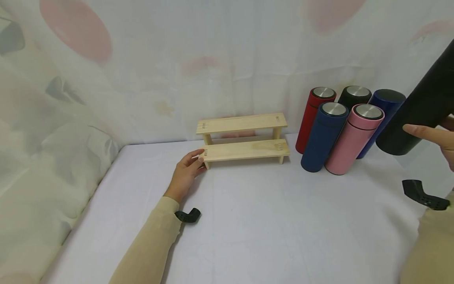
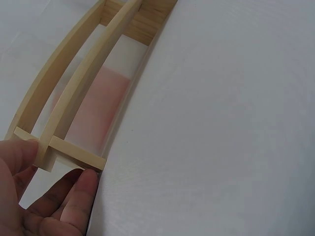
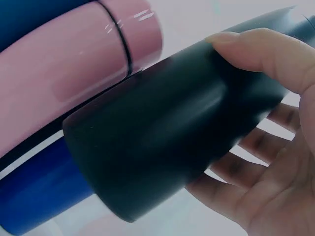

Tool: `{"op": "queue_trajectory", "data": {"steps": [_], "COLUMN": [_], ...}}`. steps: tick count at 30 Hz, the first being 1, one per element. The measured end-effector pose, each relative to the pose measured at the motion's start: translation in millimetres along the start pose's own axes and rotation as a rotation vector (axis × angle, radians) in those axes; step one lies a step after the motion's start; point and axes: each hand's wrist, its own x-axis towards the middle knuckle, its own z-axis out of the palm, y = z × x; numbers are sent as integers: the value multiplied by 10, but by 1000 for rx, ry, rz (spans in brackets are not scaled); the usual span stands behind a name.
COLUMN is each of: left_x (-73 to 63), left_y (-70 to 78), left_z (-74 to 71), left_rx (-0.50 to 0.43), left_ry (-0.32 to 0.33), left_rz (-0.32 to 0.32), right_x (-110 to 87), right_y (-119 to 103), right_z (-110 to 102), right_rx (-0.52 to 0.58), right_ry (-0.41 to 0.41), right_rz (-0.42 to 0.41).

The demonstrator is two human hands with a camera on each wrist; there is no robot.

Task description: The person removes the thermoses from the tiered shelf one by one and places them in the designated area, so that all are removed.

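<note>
A small two-step wooden rack (image 1: 244, 139) stands on the white table near the curtain. My left hand (image 1: 188, 169) touches its left end with thumb and fingertips; in the left wrist view the rack's frame (image 2: 74, 93) shows with my fingers (image 2: 74, 196) against its corner. My right hand (image 1: 441, 142) holds a black flask (image 1: 422, 110) tilted in the air at the right edge. The right wrist view shows thumb and fingers wrapped round that black flask (image 3: 167, 142).
Several flasks stand in a cluster right of the rack: red (image 1: 313, 118), dark blue (image 1: 322, 136), pink (image 1: 352, 138), black (image 1: 354, 96) and another blue (image 1: 384, 106). A patterned curtain (image 1: 71, 79) hangs behind and to the left. The white tabletop (image 1: 276, 221) spreads in front.
</note>
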Motion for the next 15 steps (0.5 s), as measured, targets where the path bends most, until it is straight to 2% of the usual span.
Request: {"op": "queue_trajectory", "data": {"steps": [7, 15], "left_x": [-8, -5], "left_y": [1, -7], "left_z": [3, -1], "left_rx": [-20, -20], "left_ry": [0, -4], "left_rz": [9, 15], "right_x": [50, 33], "right_y": [207, 390], "right_z": [50, 46], "right_rx": [114, 63], "right_ry": [-76, -151], "right_rz": [-156, -128]}}
